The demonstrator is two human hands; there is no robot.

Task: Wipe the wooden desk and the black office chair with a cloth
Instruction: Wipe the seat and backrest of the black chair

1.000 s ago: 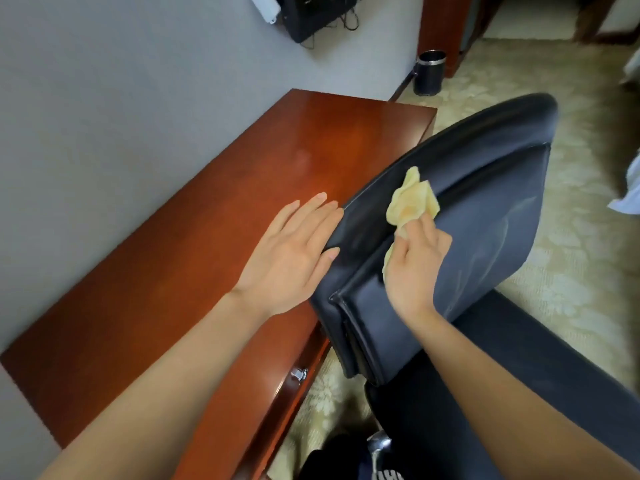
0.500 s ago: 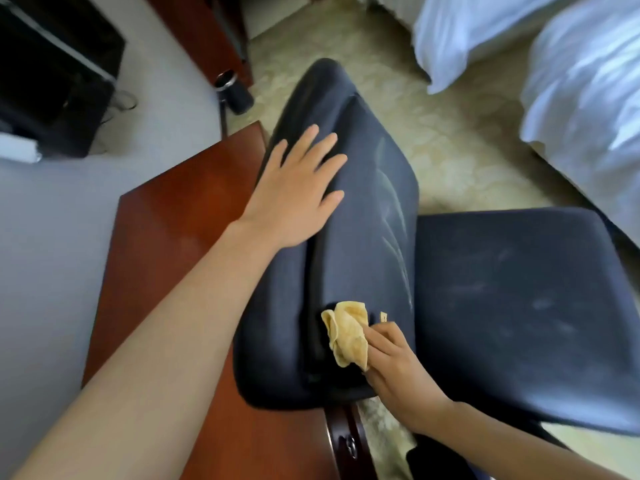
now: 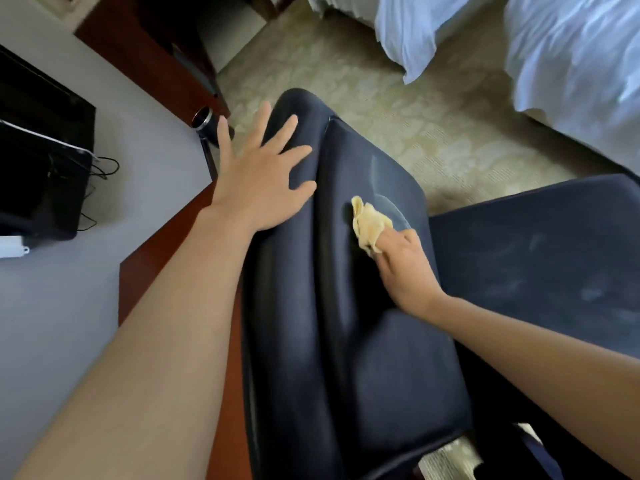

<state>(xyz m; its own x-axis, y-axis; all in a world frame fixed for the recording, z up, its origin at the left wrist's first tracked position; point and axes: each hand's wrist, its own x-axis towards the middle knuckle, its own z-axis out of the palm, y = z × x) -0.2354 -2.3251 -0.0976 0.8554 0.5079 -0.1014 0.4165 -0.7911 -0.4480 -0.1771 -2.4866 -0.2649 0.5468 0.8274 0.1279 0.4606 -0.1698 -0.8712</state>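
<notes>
Chair backrest being wiped with a cloth while the chair is steadied.

The cloth [image 3: 369,225] is pinched in the grip of the right hand [image 3: 405,271] and pressed to the front face of the chair [image 3: 363,341] backrest; the left hand [image 3: 261,183], fingers spread flat and holding nothing, is laid on the backrest's top edge. The step is judged best done with the chair braced, long overlapping strokes drawn down the backrest, and the streaked seat beyond the right hand taken next. The counter [image 3: 166,244] is seen as a wooden strip just left of the chair. Counted: one chair, one cloth, one counter, two hands, one dark bin [image 3: 204,121] beyond the chair's top.
</notes>
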